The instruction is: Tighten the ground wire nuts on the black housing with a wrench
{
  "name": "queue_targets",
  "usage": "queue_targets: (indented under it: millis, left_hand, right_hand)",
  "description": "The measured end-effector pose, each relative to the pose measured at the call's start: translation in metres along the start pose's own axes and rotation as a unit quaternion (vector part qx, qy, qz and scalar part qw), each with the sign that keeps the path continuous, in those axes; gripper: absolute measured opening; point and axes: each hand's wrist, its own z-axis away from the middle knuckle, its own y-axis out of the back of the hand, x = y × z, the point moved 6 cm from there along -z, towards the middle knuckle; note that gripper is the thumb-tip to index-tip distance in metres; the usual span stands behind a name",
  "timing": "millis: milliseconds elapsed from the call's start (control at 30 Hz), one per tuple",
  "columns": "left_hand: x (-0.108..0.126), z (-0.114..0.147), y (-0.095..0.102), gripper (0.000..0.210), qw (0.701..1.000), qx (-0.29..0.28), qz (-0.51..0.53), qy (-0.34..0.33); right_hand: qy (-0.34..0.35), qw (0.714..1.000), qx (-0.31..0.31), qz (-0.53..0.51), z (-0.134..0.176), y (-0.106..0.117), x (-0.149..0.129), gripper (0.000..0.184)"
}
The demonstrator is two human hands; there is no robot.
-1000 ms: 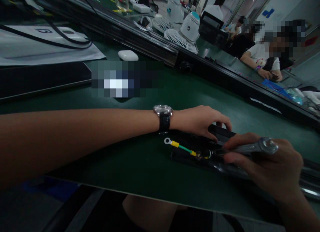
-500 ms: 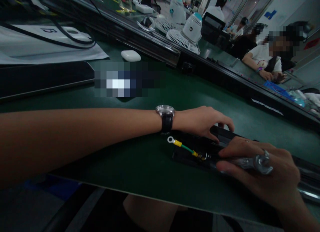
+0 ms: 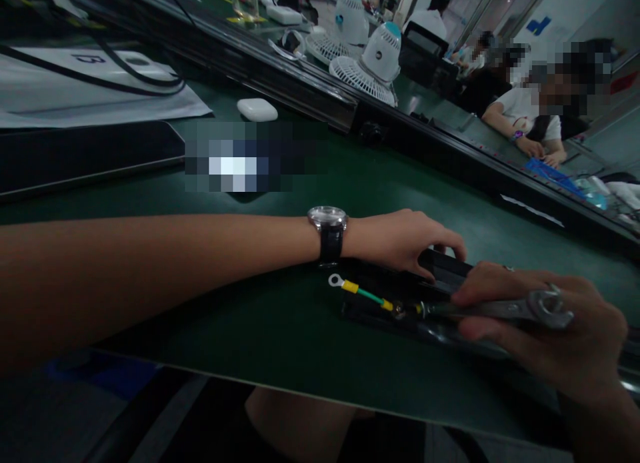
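Note:
A long black rail-like part [image 3: 380, 323] lies on the green table. My left hand [image 3: 407, 240], with a watch on its wrist, is curled over the rail's far side, thumb and fingers around it. A short green-and-yellow wire [image 3: 369, 295] with a ring terminal [image 3: 335, 280] at its free end is fixed at a small fastener [image 3: 398, 310] on the rail. My right hand [image 3: 555, 330] pinches a metal wrench [image 3: 505, 310] between thumb and fingers. Its open jaw points right; the other end lies just right of the fastener, and I cannot tell whether they touch.
A dark flat device [image 3: 90, 156] and white papers [image 3: 120, 83] with a black cable lie at left. Behind are a white case [image 3: 257, 109] and a blurred-out item. A dark raised beam [image 3: 425, 143] crosses the back; beyond it stand white fans [image 3: 383, 53] and people sit.
My right hand has moved right with the wrench, drawing its far end away from the fastener. My left hand keeps its place on the rail. The view has shifted slightly.

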Motion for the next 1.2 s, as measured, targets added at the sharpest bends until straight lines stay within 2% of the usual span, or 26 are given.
queue_targets:
  millis: [200,400,600,700,833,1200]
  left_hand:
    - [0.004,0.001,0.001,0.042,1.000,-0.008,0.001,0.001]
    - [0.005,0.000,0.003,0.045,0.999,-0.029,-0.016,0.015]
    - [0.008,-0.002,0.004,0.046,0.998,-0.059,-0.010,0.033]
    - [0.008,-0.003,0.002,0.045,0.998,-0.050,-0.018,0.038]
    - [0.007,-0.005,0.000,0.047,0.997,-0.035,-0.048,0.046]
    - [0.006,-0.002,0.007,0.047,0.996,-0.079,-0.016,0.045]
  right_hand:
    - [-0.017,0.999,0.009,0.029,-0.001,-0.007,-0.004,0.010]
    - [0.007,0.999,-0.010,0.033,-0.002,-0.012,-0.009,0.009]
    - [0.095,0.990,-0.099,-0.030,-0.002,-0.012,-0.012,0.019]
    - [0.096,0.991,-0.073,-0.051,-0.001,-0.005,-0.010,0.021]
    - [0.037,0.999,-0.016,-0.012,0.000,-0.001,-0.004,0.016]
    - [0.007,1.000,-0.015,0.015,-0.001,-0.012,-0.006,0.012]
